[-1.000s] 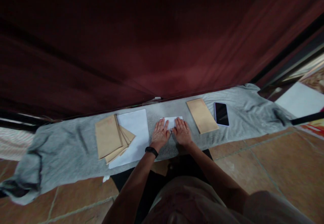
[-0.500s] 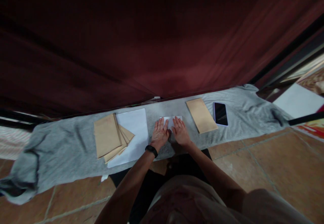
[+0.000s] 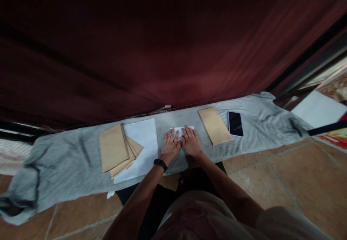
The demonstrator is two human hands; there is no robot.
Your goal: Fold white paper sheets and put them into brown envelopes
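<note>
A small folded white paper (image 3: pixel 179 132) lies on the grey cloth in front of me, mostly covered by my hands. My left hand (image 3: pixel 170 145) rests flat on its left part, fingers stretched out and pointing away from me. On the right part lies my right hand (image 3: pixel 191 143), palm down with fingers extended. The thumbs are close together near the paper's middle. To the right is a brown envelope (image 3: pixel 215 125), apart from my hand. Left of my hands, several brown envelopes (image 3: pixel 114 148) overlap a stack of white sheets (image 3: pixel 148 149).
A grey cloth (image 3: pixel 67 153) covers the long narrow surface. A phone (image 3: pixel 235 124) with a dark screen lies right of the single envelope. Dark red fabric (image 3: pixel 173 59) hangs behind the far edge. Tiled floor (image 3: pixel 268 175) shows in front.
My right hand has slid a little left across the paper, closer to my left hand. The envelopes, sheets and phone stay in place; the view has shifted slightly.
</note>
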